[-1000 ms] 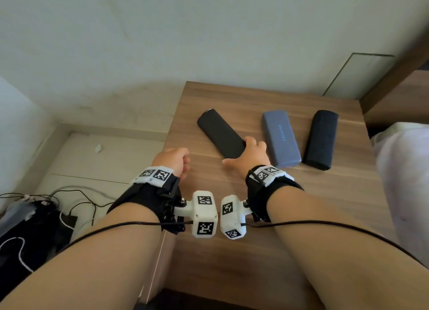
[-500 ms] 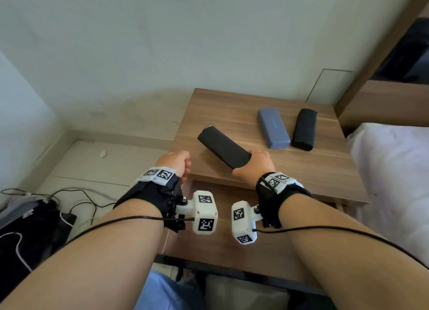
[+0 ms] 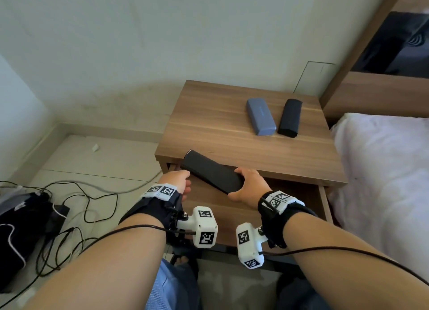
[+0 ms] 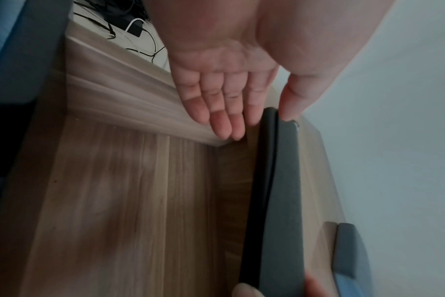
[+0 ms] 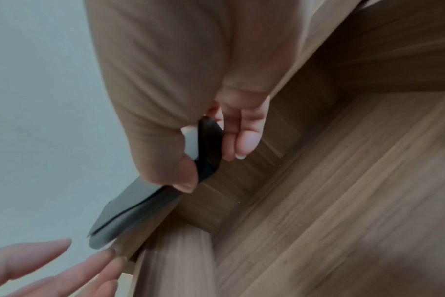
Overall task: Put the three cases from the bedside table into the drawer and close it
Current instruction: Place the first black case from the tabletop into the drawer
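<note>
Since a moment ago the black case (image 3: 212,172) has come off the tabletop (image 3: 220,128) and hangs over the open drawer (image 3: 234,214). Right hand (image 3: 249,185) pinches its near end, left hand (image 3: 177,178) spread, thumb touching the far end. Looks rigid and light (probably), so end grips work fine.

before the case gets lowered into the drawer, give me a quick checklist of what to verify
1. Drawer open enough to take the case: ok, pulled well out of the bedside table.
2. Grip on the dark case: ok, right hand clamps its near end between thumb and fingers.
3. Left hand out of the way: not ok, its thumb touches the case's far end, fingers straight over the drawer's side.
4. Case clear of the tabletop's front edge: cannot tell, its far end overlaps that edge in the head view.
5. Drawer floor free: ok where visible.
6. Cases left: blue-grey case and black case on top.
</note>
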`<action>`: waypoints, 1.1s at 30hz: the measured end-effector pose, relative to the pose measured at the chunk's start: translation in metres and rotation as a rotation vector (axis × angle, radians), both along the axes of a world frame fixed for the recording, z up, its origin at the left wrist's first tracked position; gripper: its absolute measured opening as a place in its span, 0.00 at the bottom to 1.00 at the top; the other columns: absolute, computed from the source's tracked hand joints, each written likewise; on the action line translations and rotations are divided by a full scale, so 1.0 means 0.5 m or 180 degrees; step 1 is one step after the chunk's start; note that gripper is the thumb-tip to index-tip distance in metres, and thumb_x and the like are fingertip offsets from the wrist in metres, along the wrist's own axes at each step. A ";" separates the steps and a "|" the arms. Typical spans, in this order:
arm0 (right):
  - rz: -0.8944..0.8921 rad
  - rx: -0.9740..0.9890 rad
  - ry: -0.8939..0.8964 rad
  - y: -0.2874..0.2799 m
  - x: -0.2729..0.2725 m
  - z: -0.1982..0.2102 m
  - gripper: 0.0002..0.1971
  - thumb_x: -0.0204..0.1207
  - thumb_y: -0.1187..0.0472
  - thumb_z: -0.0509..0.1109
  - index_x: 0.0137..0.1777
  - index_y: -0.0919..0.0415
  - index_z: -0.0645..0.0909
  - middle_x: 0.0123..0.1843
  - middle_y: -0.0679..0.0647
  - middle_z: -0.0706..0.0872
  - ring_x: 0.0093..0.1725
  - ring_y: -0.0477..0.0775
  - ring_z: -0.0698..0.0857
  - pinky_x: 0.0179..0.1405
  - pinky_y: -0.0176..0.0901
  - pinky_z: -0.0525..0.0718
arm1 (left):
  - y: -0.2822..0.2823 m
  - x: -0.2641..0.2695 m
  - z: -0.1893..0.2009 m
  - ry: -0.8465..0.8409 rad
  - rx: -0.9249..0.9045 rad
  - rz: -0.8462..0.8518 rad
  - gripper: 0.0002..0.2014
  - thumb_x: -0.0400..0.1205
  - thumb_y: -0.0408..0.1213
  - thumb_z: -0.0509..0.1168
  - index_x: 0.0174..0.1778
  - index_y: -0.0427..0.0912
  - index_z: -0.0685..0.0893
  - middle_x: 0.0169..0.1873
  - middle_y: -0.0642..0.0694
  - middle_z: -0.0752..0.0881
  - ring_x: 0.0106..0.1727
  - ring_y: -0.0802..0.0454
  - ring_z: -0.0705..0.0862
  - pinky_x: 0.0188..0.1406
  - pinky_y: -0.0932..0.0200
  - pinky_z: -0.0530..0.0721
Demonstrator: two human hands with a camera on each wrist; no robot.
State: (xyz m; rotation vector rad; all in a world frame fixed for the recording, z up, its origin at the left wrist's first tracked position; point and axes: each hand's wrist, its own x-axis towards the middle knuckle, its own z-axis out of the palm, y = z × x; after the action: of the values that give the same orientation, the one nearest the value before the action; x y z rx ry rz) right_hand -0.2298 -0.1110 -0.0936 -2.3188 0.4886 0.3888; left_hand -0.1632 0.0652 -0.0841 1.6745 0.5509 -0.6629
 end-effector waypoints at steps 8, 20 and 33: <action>0.0172 0.0153 0.0358 -0.024 0.009 -0.075 0.38 0.64 0.62 0.77 0.75 0.54 0.68 0.68 0.56 0.71 0.53 0.51 0.76 0.50 0.38 0.77 | 0.000 0.028 -0.078 0.0411 0.0126 -0.0235 0.05 0.82 0.36 0.57 0.44 0.40 0.76 0.35 0.46 0.81 0.36 0.50 0.80 0.47 0.53 0.79; -0.0005 -0.0374 0.0974 -0.031 0.099 -0.194 0.42 0.67 0.57 0.74 0.82 0.56 0.61 0.80 0.61 0.63 0.78 0.60 0.69 0.70 0.44 0.77 | -0.021 0.067 -0.163 0.0547 0.0205 -0.0233 0.05 0.82 0.38 0.57 0.44 0.42 0.76 0.35 0.47 0.82 0.33 0.52 0.80 0.48 0.55 0.75; 0.0515 -0.0615 0.1919 -0.031 0.187 -0.267 0.25 0.79 0.54 0.65 0.75 0.57 0.72 0.74 0.54 0.77 0.71 0.60 0.78 0.63 0.43 0.77 | -0.058 0.130 -0.204 0.0642 0.0247 -0.0302 0.10 0.81 0.39 0.61 0.33 0.45 0.75 0.34 0.47 0.81 0.34 0.52 0.79 0.48 0.53 0.73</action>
State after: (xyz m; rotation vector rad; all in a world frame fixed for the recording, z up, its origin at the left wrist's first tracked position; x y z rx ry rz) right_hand -0.1362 -0.1268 -0.2270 -2.4107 0.6456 1.1817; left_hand -0.0980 0.0360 -0.1861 1.7251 0.6502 -0.8960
